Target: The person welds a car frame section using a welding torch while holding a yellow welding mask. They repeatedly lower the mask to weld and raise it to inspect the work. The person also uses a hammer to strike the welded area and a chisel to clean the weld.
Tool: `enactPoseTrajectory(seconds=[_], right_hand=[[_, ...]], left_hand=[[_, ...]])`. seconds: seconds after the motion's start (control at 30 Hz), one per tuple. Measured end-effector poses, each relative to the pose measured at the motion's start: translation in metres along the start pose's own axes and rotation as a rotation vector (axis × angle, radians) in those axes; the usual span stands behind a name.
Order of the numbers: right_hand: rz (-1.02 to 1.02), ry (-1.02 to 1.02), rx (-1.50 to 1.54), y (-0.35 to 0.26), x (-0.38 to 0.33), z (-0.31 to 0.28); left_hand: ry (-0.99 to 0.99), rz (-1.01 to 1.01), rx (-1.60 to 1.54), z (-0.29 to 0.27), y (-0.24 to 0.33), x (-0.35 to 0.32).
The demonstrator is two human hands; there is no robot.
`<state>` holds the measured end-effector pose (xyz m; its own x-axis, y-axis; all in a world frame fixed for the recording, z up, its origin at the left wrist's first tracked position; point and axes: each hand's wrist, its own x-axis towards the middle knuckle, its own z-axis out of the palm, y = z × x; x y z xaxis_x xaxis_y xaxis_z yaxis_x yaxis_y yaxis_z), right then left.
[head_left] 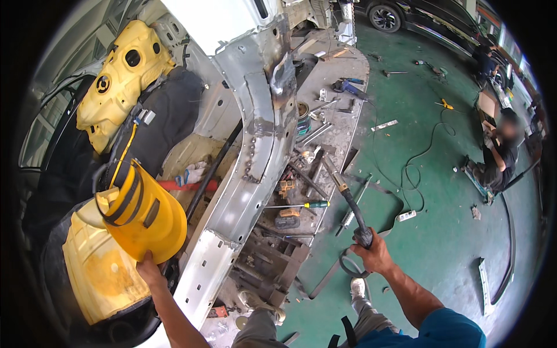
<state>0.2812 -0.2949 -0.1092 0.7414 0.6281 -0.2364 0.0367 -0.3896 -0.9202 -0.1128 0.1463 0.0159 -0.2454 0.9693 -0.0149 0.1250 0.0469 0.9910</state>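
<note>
A yellow welding helmet point(165, 229) with a small dark window and a black headband is held at its lower edge by my left hand point(149, 269), inside the opening of a stripped car body. My right hand point(374, 254) is wrapped round the black handle of a welding torch point(350, 200). The torch's tip points up and away, and its cable loops below my hand. Between my hands runs the bare metal car pillar point(258, 130), with a row of spot marks and a scorched patch higher up.
On the grey platform point(342, 127) beside the pillar lie an angle grinder point(348, 88), a cordless drill point(287, 213), a screwdriver point(316, 204) and metal scraps. Cords and a power strip point(407, 216) cross the green floor. A person point(502, 148) crouches at right; a dark car point(429, 26) stands beyond.
</note>
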Motion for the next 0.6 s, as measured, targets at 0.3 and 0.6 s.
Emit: enactPoseTrajectory(seconds=[0.3, 0.6], right_hand=[[0.034, 0.054, 0.08, 0.023, -0.019, -0.032], [0.012, -0.018, 0.219, 0.036, -0.013, -0.029]], left_hand=[[0.003, 0.005, 0.122, -0.011, -0.05, 0.096], [0.326, 0.422, 1.004, -0.05, -0.079, 0.058]])
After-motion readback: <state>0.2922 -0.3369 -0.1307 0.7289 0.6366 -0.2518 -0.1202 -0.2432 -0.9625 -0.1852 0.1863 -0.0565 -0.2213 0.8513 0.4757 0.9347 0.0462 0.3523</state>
